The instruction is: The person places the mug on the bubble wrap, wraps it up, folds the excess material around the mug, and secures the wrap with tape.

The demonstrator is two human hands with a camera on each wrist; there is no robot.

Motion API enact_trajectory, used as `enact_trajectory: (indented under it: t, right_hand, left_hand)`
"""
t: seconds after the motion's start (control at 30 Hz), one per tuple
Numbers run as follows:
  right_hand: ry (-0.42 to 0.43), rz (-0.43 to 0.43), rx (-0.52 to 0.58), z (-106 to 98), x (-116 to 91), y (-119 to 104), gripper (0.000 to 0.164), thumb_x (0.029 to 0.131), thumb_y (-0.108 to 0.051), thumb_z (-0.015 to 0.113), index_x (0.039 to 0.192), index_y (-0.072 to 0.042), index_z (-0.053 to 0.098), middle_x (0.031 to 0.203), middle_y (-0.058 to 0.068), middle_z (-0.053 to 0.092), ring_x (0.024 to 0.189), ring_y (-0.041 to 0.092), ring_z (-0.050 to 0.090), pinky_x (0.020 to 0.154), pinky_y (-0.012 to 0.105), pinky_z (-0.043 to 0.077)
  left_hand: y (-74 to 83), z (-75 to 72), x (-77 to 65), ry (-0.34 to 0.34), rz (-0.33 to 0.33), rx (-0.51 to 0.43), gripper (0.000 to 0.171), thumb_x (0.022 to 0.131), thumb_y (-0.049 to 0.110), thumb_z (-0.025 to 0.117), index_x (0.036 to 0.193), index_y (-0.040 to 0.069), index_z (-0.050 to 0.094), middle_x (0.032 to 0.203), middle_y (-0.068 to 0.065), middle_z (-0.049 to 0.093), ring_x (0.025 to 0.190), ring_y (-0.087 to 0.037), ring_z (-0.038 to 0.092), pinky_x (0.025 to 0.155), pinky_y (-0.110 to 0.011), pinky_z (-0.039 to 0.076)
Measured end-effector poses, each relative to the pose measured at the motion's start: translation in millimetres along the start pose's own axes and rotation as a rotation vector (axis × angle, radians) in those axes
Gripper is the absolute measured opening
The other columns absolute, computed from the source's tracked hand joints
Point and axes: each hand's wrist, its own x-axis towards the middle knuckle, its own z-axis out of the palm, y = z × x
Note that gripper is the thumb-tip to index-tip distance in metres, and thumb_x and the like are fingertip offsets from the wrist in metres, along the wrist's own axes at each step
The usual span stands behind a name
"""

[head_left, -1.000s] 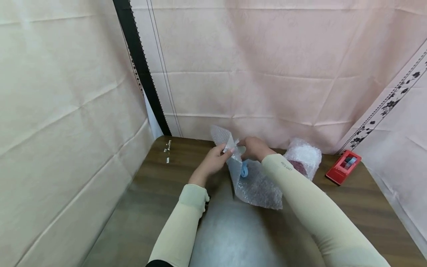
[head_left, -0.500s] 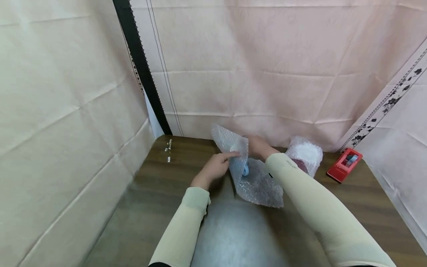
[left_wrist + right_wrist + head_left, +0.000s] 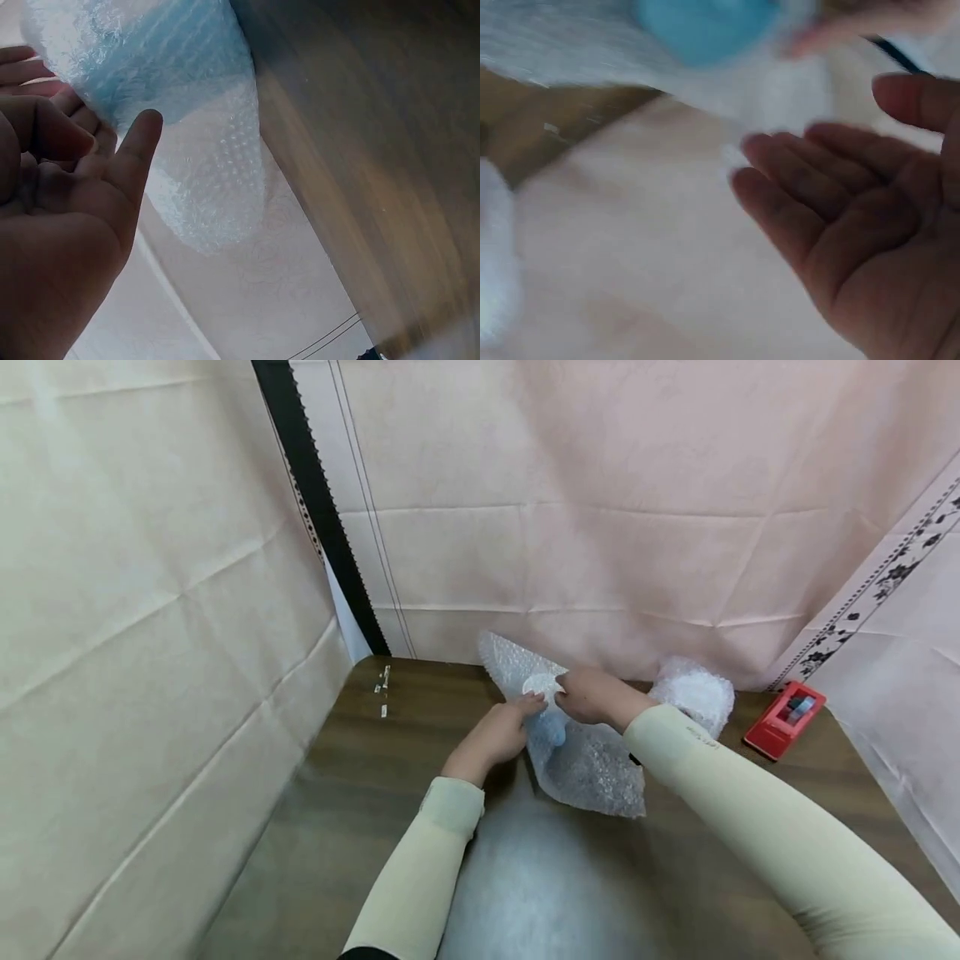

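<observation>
A sheet of bubble wrap lies on the table, partly folded over a light blue cup-like thing with a pale round end. My left hand touches the wrap at its left side. In the left wrist view, one finger of the left hand stands straight along the wrap, the others slightly bent. My right hand is at the other side of the pale end. In the right wrist view, the right hand has its fingers extended and thumb apart, below the blurred blue thing.
A bubble-wrapped bundle sits behind the right forearm. Farther right is a red tape dispenser. Small pale strips lie at the back left of the wooden table. Cloth walls stand behind it.
The wrap's left flap has been folded over the blue thing, whose loop showed bare earlier. The right hand has come round from behind the wrap to its right side; the left has shifted slightly right.
</observation>
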Motion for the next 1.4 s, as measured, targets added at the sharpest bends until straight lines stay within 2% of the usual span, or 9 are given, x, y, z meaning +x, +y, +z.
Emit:
enact_trajectory:
  t: [0.1, 0.23, 0.37, 0.5, 0.63, 0.7, 0.9, 1.1, 1.4]
  right_hand:
    - [0.025, 0.049, 0.04, 17, 10, 10, 0.053, 0.121, -0.019, 0.039, 0.159, 0.014, 0.054, 0.164, 0.036, 0.058, 0.154, 0.051, 0.058, 0.13, 0.062, 0.047]
    - [0.085, 0.128, 0.177, 24, 20, 19, 0.047, 0.122, -0.02, 0.041, 0.147, 0.01, 0.067, 0.142, 0.034, 0.071, 0.126, 0.046, 0.072, 0.112, 0.058, 0.057]
    - [0.114, 0.161, 0.23, 25, 30, 22, 0.04, 0.121, -0.023, 0.05, 0.102, 0.001, 0.077, 0.093, 0.017, 0.071, 0.085, 0.029, 0.062, 0.086, 0.047, 0.054]
    - [0.122, 0.18, 0.287, 32, 36, 26, 0.047, 0.117, -0.025, 0.052, 0.071, -0.014, 0.051, 0.069, 0.001, 0.045, 0.066, 0.02, 0.042, 0.072, 0.039, 0.043]
    - [0.169, 0.183, 0.291, 43, 38, 24, 0.047, 0.112, -0.036, 0.06, 0.073, -0.01, 0.059, 0.071, 0.002, 0.054, 0.067, 0.018, 0.044, 0.07, 0.038, 0.045]
    - [0.193, 0.188, 0.254, 49, 40, 19, 0.05, 0.108, -0.049, 0.07, 0.075, -0.011, 0.064, 0.074, 0.002, 0.061, 0.069, 0.019, 0.053, 0.072, 0.04, 0.051]
    - [0.239, 0.262, 0.156, 51, 45, 0, 0.054, 0.092, -0.061, 0.09, 0.075, -0.014, 0.07, 0.085, 0.009, 0.078, 0.08, 0.028, 0.071, 0.082, 0.053, 0.065]
    - [0.235, 0.217, 0.101, 37, 47, 2, 0.051, 0.089, -0.051, 0.094, 0.084, -0.006, 0.072, 0.093, 0.013, 0.079, 0.09, 0.031, 0.072, 0.093, 0.055, 0.065]
    - [0.152, 0.02, 0.11, 34, 45, 20, 0.08, 0.086, -0.039, 0.097, 0.15, 0.001, 0.07, 0.155, 0.02, 0.072, 0.146, 0.044, 0.065, 0.124, 0.058, 0.053]
  left_hand:
    - [1.5, 3.2, -1.9, -0.023, -0.008, 0.004, 0.068, 0.11, -0.011, 0.044, 0.172, 0.015, 0.05, 0.185, 0.002, 0.041, 0.177, -0.019, 0.03, 0.144, -0.045, 0.029]
    - [1.3, 5.7, -3.2, -0.026, 0.027, 0.011, 0.07, 0.108, -0.011, 0.046, 0.173, 0.013, 0.048, 0.186, 0.0, 0.04, 0.177, -0.022, 0.029, 0.145, -0.047, 0.026]
    - [-4.1, 3.8, -5.3, -0.013, 0.027, -0.075, 0.07, 0.108, -0.009, 0.044, 0.173, 0.015, 0.049, 0.185, -0.003, 0.042, 0.174, -0.024, 0.037, 0.142, -0.047, 0.033]
    - [-13.0, 0.6, -4.4, 0.018, -0.045, -0.449, 0.068, 0.106, -0.01, 0.038, 0.172, 0.005, 0.044, 0.181, -0.008, 0.048, 0.17, -0.031, 0.044, 0.137, -0.054, 0.041]
    - [-19.1, -2.5, -1.0, 0.1, -0.15, -0.9, 0.057, 0.108, -0.01, 0.035, 0.165, -0.002, 0.029, 0.173, -0.019, 0.056, 0.167, -0.037, 0.047, 0.135, -0.057, 0.044]
    - [-21.1, -4.5, -1.6, 0.178, -0.184, -0.962, 0.052, 0.113, -0.007, 0.039, 0.163, -0.004, 0.029, 0.168, -0.026, 0.058, 0.162, -0.041, 0.054, 0.132, -0.057, 0.048]
    - [-30.5, -17.8, -15.0, 0.378, -0.315, -0.775, 0.045, 0.117, 0.008, 0.05, 0.159, -0.005, 0.045, 0.155, -0.031, 0.063, 0.142, -0.047, 0.067, 0.116, -0.056, 0.059]
    - [-38.9, -36.8, -33.6, 0.188, -0.447, -0.668, 0.065, 0.121, 0.044, 0.049, 0.17, 0.001, 0.046, 0.168, -0.024, 0.055, 0.155, -0.043, 0.056, 0.126, -0.062, 0.052]
    - [-56.4, -23.7, -44.6, 0.1, -0.584, -0.79, 0.102, 0.113, 0.08, 0.041, 0.18, 0.004, 0.025, 0.176, -0.026, 0.049, 0.156, -0.038, 0.061, 0.126, -0.056, 0.053]
